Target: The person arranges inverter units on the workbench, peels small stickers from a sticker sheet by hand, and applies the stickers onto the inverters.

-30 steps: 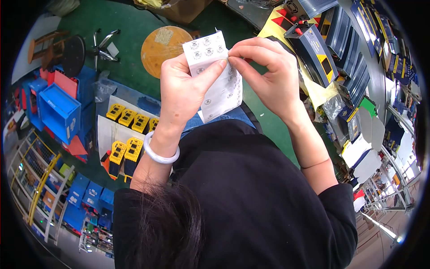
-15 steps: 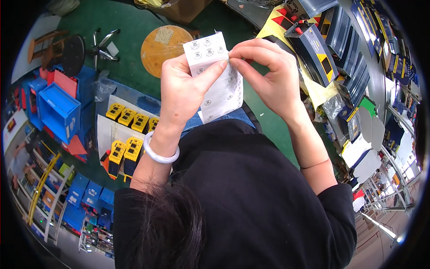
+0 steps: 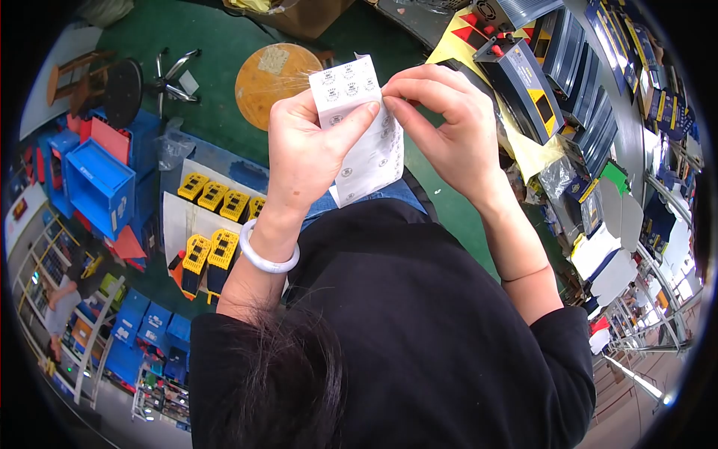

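My left hand [image 3: 310,142] grips a white sticker sheet [image 3: 366,150] with its thumb across the front. Rows of small round dark-printed labels cover the sheet, and its upper part is bent over. At the sheet's right edge, the thumb and forefinger of my right hand [image 3: 449,120] are pinched together. Whatever may be between those fingertips is too small to make out. A white bangle [image 3: 263,258] circles my left wrist.
Yellow-and-black devices [image 3: 196,253] lie on a white board at the left. Beyond are a round wooden stool [image 3: 273,82] and blue bins [image 3: 97,183]. Grey-and-yellow units [image 3: 523,90] stand at the upper right. Another person [image 3: 61,307] is at the far left.
Both hands and the sheet have stayed almost in place, with only a slight shift of the sheet. Another person has come into view at the far left and moved rightward.
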